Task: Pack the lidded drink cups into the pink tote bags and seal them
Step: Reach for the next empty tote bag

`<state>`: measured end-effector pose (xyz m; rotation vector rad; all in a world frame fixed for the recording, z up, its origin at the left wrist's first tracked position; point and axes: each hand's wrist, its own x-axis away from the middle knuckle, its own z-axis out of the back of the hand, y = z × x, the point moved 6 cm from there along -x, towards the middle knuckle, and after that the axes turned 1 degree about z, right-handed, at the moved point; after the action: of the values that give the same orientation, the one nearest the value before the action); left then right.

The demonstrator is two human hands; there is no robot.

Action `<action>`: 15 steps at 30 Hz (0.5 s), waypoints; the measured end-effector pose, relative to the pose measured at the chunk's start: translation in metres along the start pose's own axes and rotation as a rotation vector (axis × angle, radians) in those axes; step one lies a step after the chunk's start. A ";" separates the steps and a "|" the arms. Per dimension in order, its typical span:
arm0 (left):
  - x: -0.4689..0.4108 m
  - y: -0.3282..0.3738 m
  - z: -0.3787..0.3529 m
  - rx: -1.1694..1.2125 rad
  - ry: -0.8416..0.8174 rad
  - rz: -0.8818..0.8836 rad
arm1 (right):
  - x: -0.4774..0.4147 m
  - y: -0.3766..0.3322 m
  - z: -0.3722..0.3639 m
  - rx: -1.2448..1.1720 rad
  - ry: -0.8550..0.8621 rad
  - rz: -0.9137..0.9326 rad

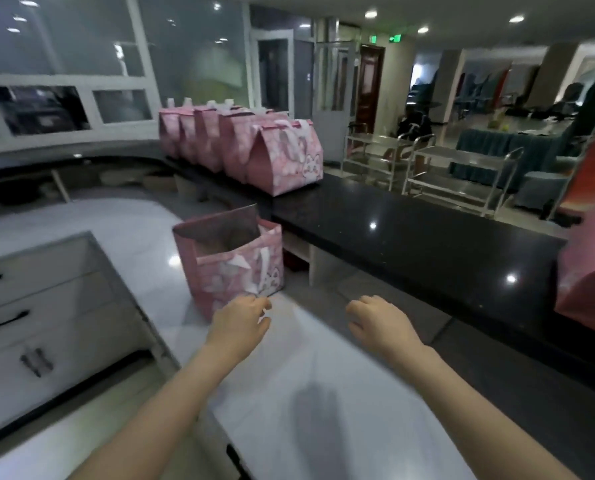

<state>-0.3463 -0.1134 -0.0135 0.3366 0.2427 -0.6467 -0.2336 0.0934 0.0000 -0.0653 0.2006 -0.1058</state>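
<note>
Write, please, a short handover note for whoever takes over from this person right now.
Left hand: loosely curled, holds nothing, right at the base of the open pink tote bag; contact unclear.
Right hand: loosely curled, holds nothing, over the white counter.
Open pink tote bag: upright on the white counter, flap up; its contents cannot be seen.
Row of closed bags: on the black counter, tops folded shut.
Done: that row looks sealed.
Left: check the open bag for a cup, then seal it. No cups in view.
</note>
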 end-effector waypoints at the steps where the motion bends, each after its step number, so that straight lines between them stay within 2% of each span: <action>1: 0.001 -0.019 0.004 -0.026 0.011 0.033 | -0.013 -0.014 -0.005 -0.001 -0.002 0.026; 5: -0.006 -0.087 0.016 -0.117 0.045 0.133 | -0.070 -0.065 -0.024 -0.023 0.008 0.097; 10: -0.045 -0.150 0.033 -0.071 0.200 0.100 | -0.152 -0.107 -0.041 -0.028 0.061 0.131; 15: -0.104 -0.196 0.027 -0.037 0.114 0.037 | -0.226 -0.128 -0.049 0.002 0.122 0.098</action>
<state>-0.5462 -0.2127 -0.0004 0.3423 0.3562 -0.5870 -0.4766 -0.0116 0.0054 -0.0468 0.3248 -0.0126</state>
